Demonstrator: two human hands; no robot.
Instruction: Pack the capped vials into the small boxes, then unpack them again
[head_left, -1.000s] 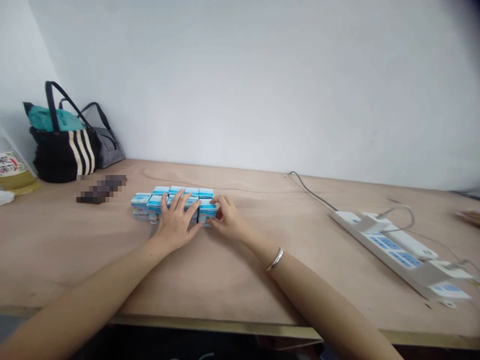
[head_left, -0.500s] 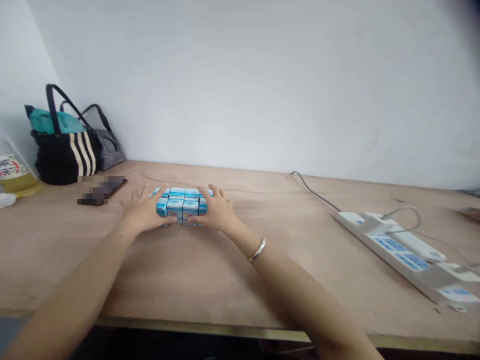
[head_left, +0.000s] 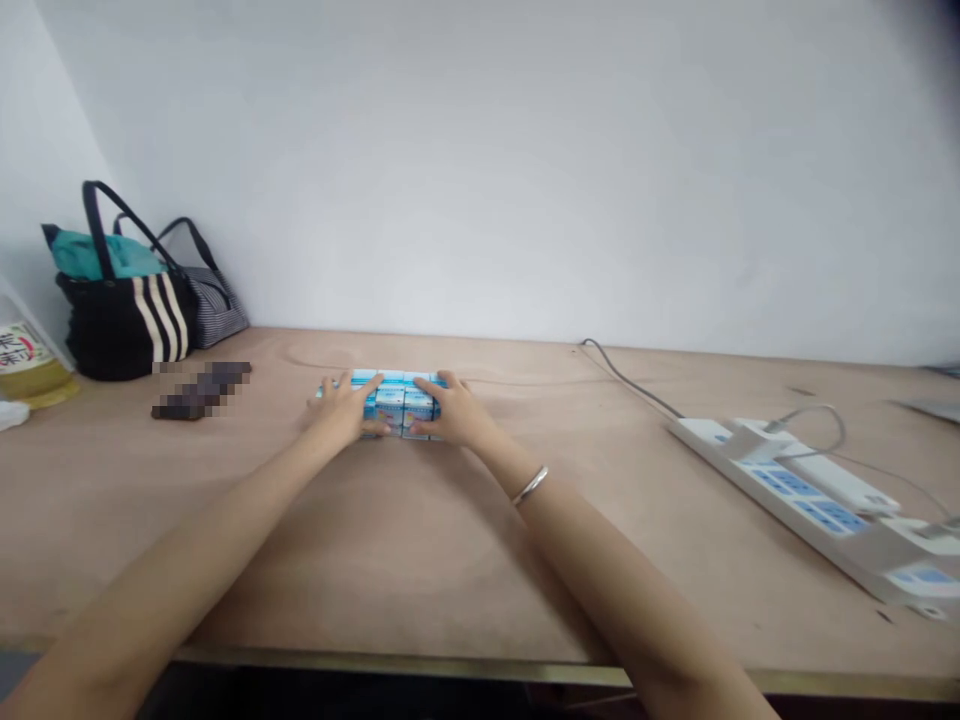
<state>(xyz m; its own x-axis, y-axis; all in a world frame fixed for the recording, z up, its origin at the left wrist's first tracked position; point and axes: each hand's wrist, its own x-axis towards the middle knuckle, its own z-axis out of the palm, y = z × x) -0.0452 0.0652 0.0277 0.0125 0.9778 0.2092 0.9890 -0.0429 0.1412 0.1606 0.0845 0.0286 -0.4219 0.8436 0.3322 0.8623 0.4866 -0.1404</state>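
Observation:
Several small blue-and-white cardboard boxes [head_left: 391, 400] stand packed together in rows on the wooden table. My left hand [head_left: 343, 410] grips the left end of the group, its thumb across the front and its fingers over the top and far side. From the right end my right hand [head_left: 456, 410] holds the same group, with the thumb in front and the fingers on top. Both palms hide the outer boxes in part. A silver bangle [head_left: 532, 485] circles my right wrist.
A white power strip [head_left: 780, 500] with plugs and a grey cable [head_left: 630, 378] lies to the right. On the left are a dark phone-like object [head_left: 201, 392], a black striped bag [head_left: 124, 325], a grey striped bag [head_left: 217, 305] and a bottle of yellow liquid [head_left: 37, 375]. The table's front edge [head_left: 390, 662] runs below.
The boxes have shifted to the right between my hands. My left hand has moved right and closed in on their left end; my right hand has moved slightly right with them.

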